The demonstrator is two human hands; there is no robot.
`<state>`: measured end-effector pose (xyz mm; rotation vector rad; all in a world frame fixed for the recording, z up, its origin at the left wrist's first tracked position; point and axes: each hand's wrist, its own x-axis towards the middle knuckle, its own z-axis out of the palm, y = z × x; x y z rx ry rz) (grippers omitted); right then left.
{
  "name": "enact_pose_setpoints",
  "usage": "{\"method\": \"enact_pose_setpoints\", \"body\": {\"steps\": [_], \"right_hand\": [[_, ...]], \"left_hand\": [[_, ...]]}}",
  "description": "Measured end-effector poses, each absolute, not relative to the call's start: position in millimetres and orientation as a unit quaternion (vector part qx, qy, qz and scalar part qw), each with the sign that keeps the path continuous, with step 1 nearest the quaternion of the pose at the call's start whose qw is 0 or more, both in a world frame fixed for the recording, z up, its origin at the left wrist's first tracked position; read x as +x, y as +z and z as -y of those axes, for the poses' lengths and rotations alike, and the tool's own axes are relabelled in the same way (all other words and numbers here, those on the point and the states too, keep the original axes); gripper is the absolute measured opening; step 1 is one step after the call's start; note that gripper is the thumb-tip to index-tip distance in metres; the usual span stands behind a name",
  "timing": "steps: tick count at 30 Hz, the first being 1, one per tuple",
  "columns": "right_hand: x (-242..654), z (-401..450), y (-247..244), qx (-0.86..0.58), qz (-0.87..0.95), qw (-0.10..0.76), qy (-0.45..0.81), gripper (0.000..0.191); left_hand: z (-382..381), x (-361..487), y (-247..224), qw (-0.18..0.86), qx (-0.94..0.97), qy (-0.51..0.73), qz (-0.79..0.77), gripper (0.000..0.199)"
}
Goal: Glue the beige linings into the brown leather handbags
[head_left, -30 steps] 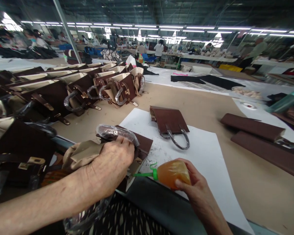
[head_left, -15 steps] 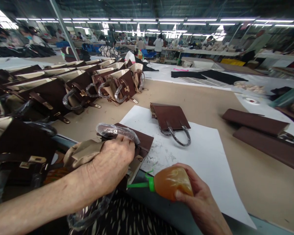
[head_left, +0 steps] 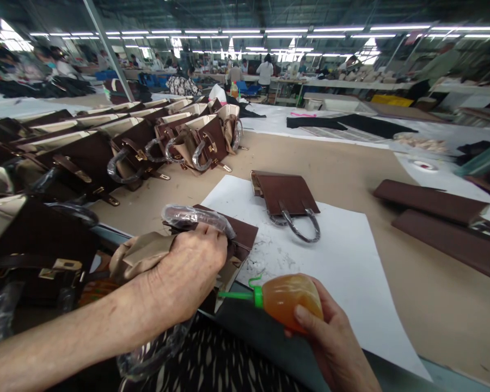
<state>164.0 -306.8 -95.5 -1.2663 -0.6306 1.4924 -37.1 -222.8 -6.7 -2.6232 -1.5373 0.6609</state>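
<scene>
My left hand (head_left: 196, 261) is closed on a dark brown handbag (head_left: 242, 230), close to its plastic-wrapped handle (head_left: 200, 216); its fingertips are hidden. In my right hand (head_left: 330, 321) lies a squeeze bottle (head_left: 292, 299) of amber liquid, tipped sideways. The bottle's thin green nozzle (head_left: 239, 295) points left at the lower edge of the bag; whether it touches cannot be made out. A second small brown bag (head_left: 288, 191) lies flat on the white sheet (head_left: 335, 256), its wrapped handle toward me.
Rows of brown handbags (head_left: 126, 141) stand along the left of the tan-covered table (head_left: 330, 158). Two flat brown pieces (head_left: 433, 201) lie at the right. Black cloth (head_left: 375, 126) and a white roll (head_left: 424, 166) are farther back. People work at distant tables.
The bottle in my right hand has shifted slightly up and right, tilting a little. My left hand keeps its hold on the bag. The whole view has shifted slightly.
</scene>
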Motion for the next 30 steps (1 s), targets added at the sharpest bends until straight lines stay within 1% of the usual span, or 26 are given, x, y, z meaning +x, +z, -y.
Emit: {"method": "enact_pose_setpoints", "body": {"steps": [6,13,19,22,25,27,30], "right_hand": [[163.4,316.3,-92.9,-0.527,0.262,0.507,0.629,0.054],[168.7,308.2,-88.8,-0.585,0.307,0.539,0.522,0.057],[175.2,287.9,-94.7,-0.627,0.407,0.486,0.453,0.062],[179.2,277.0,-103.0,-0.628,0.482,0.461,0.400,0.058],[182.4,268.2,-111.1,-0.633,0.525,0.450,0.348,0.056],[182.8,264.8,-113.9,-0.629,0.546,0.461,0.306,0.053],[180.6,261.6,-111.8,-0.596,0.591,0.499,0.216,0.038]], "left_hand": [[222.6,-40.7,-9.9,0.034,-0.857,0.161,0.488,0.030],[218.1,-44.7,-4.9,0.053,-0.861,0.144,0.486,0.028],[213.5,-47.8,4.3,0.055,-0.872,0.116,0.473,0.032],[207.7,-48.8,15.9,0.034,-0.864,0.110,0.490,0.027],[198.4,-54.5,25.1,0.008,-0.862,0.104,0.497,0.017],[190.3,-62.0,27.0,0.010,-0.868,0.065,0.492,0.012],[175.4,-74.5,27.1,-0.004,-0.867,-0.007,0.498,0.007]]}}
